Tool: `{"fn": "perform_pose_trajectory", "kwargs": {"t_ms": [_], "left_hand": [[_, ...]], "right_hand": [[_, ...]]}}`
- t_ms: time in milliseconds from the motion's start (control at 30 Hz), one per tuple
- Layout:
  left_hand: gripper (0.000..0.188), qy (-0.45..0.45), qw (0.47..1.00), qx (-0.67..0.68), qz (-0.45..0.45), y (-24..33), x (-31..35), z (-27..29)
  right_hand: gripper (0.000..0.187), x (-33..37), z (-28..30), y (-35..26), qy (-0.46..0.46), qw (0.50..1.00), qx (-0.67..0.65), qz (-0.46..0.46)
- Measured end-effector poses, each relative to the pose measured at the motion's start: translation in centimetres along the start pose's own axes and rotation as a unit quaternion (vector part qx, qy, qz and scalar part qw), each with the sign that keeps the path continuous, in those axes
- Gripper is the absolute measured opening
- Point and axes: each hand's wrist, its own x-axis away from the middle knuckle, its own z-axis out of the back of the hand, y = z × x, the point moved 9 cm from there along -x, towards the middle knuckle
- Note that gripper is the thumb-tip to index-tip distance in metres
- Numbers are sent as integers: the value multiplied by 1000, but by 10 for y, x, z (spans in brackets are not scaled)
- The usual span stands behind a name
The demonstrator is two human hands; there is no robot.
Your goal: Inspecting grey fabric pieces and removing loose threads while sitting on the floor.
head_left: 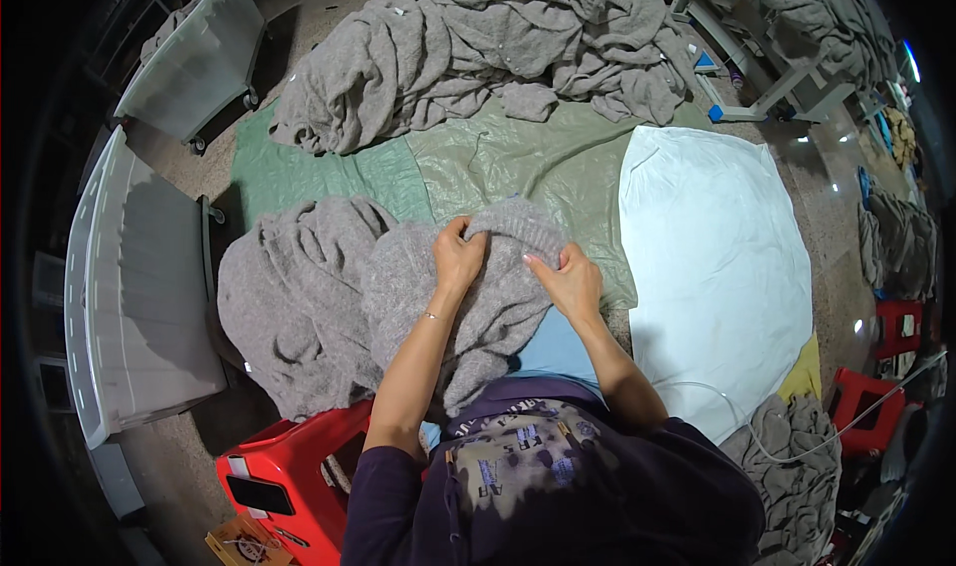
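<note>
A grey knitted garment [513, 237] lies bunched across my lap, its ribbed edge turned upward. My left hand [460, 259] is closed on the knit near the left end of that ribbed band. At its right end my right hand [571, 285] grips the edge between thumb and fingers. The band stretches between the two hands. Directly to the left, a heap of the same grey knitwear [299, 287] touches the held garment. Parts of the fingertips are hidden in the fabric.
A large grey knitwear pile [498, 38] sits ahead on a green sheet [329, 173]. White sheeting [717, 267] covers the right side. Two wheeled translucent bins [149, 297] stand left. A red stool [299, 476] with a phone [261, 495] is close by my left arm.
</note>
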Motion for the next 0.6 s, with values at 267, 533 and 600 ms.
{"fn": "perform_pose_trajectory", "kwargs": {"t_ms": [267,533,600], "left_hand": [[11,80,971,152,-164,148,12,93],[18,-238,935,10,-263,218,72,153],[22,-288,930,-70,-218,196,99,166]], "right_hand": [[7,-55,39,-47,114,954,-251,117],[17,-6,312,-185,580,712,40,393],[16,-7,368,-159,606,684,-2,407]]}}
